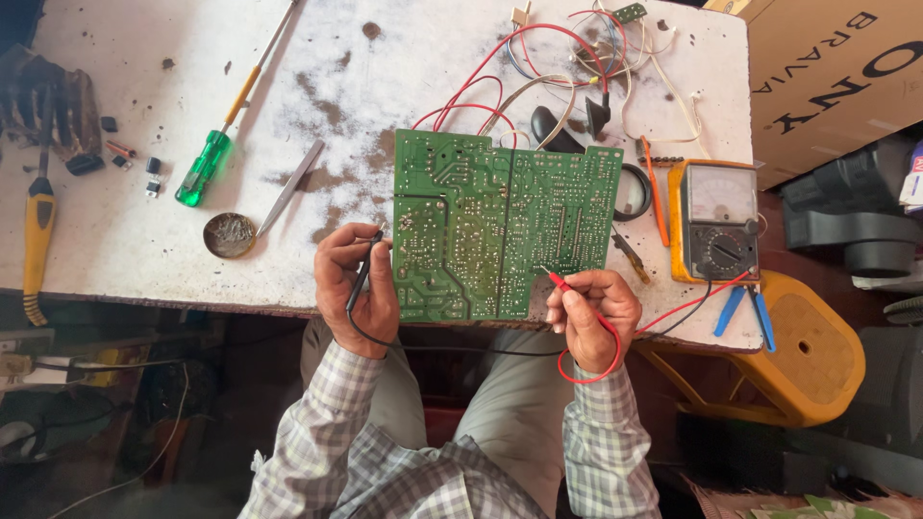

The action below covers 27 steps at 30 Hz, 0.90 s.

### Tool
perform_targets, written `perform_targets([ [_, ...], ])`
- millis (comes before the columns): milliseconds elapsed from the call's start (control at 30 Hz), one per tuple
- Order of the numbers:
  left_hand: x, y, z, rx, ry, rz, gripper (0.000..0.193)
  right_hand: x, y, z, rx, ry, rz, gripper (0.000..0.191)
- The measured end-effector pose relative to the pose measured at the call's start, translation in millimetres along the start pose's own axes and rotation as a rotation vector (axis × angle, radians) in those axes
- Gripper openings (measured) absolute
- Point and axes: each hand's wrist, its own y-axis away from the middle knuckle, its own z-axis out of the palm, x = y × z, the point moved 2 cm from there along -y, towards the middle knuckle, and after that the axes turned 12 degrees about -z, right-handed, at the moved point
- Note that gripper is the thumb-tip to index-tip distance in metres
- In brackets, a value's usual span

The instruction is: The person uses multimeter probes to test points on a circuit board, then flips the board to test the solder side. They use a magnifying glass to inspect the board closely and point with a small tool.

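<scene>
A green circuit board [500, 221] lies solder side up near the front edge of a worn white table [125, 250]. My left hand [352, 288] holds a black test probe [363, 269] whose tip touches the board's left edge. My right hand [591, 317] holds a red test probe [562, 282] with its tip on the board's lower right part. Black and red leads run from the probes to an orange analogue meter [716, 221] at the right of the board.
A green-handled screwdriver [216, 144], tweezers [288, 187] and a small round tin [230, 234] lie left of the board. A yellow-handled tool [38, 240] sits at the far left. Loose red and white wires [577, 58] lie behind the board. A cardboard box [827, 77] stands at the right.
</scene>
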Motion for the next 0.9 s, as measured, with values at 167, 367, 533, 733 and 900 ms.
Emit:
perform_targets([
  [167, -2.3, -5.6, 0.7, 0.005, -0.011, 0.000, 0.013, 4.5, -5.1, 2.0, -0.009, 0.004, -0.006, 0.013],
  [367, -0.8, -6.4, 0.3, 0.001, -0.003, 0.004, 0.013, 4.6, -4.7, 1.5, -0.010, 0.005, -0.004, 0.014],
  [533, 1.0, -5.4, -0.6, 0.006, -0.026, 0.017, 0.012, 4.2, -3.1, 1.4, -0.013, 0.012, -0.008, 0.014],
  [733, 1.1, -5.2, -0.5, -0.005, -0.001, 0.004, 0.013, 2.3, -2.5, 2.0, -0.020, 0.014, -0.010, 0.014],
  [900, -2.4, -9.5, 0.8, -0.005, -0.012, 0.001, 0.013, 5.4, -6.9, 4.2, -0.027, 0.013, -0.015, 0.015],
])
